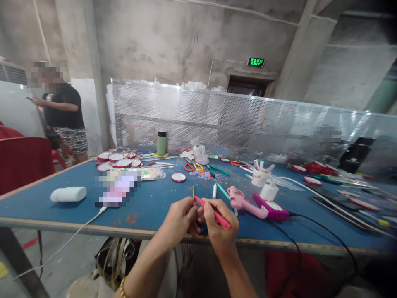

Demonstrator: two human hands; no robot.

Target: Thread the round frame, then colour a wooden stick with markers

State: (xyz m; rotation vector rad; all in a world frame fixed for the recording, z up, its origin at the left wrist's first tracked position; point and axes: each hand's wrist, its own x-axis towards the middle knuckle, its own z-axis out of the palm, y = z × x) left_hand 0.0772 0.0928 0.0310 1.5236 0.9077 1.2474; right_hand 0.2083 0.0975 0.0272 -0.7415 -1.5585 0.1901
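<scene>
My right hand (218,225) grips a red marker pen (214,212) that slants up to the left over the near edge of the blue table (46,198). My left hand (181,217) pinches the pen's tip end, fingers closed around it; a small green-topped piece (194,191) stands up just above those fingers. Both hands meet just above the table's front edge. A pink glue gun (245,203) lies just right of my hands, and a white marker (214,191) and a teal one (222,191) lie beyond them.
Round red-rimmed discs (119,159) are stacked at the far left, one disc (178,177) lies alone. A green flask (161,143), scissors (194,167), a white cup of pens (259,176), a white roll (68,194) and cables sit on the table. A person (62,111) stands at left.
</scene>
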